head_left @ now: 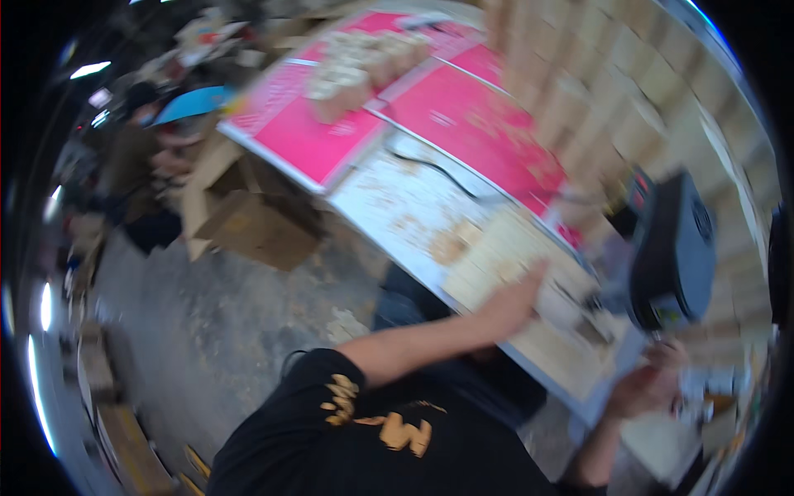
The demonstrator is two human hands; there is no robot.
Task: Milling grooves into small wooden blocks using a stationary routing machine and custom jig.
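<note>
My left hand point(514, 304) reaches over a pale wooden board point(496, 248) on the table. Its fingers appear to close on a pale wooden block point(561, 309), beneath the head of a grey and black bench drill press point(674, 248). Motion blur hides the exact grip. On the right, my right hand point(649, 382) is raised low beside the machine. Its fingers are smeared, and whether they hold a handle there cannot be made out. Wood shavings point(453, 241) lie beside the board.
Several pale wooden blocks point(347, 78) stand grouped on pink sheets point(471, 116) at the table's far end. A black cable point(434, 168) crosses the white table. Stacked wood point(608, 99) rises at the right. An open cardboard box point(265, 227) and another person point(141, 169) are at left.
</note>
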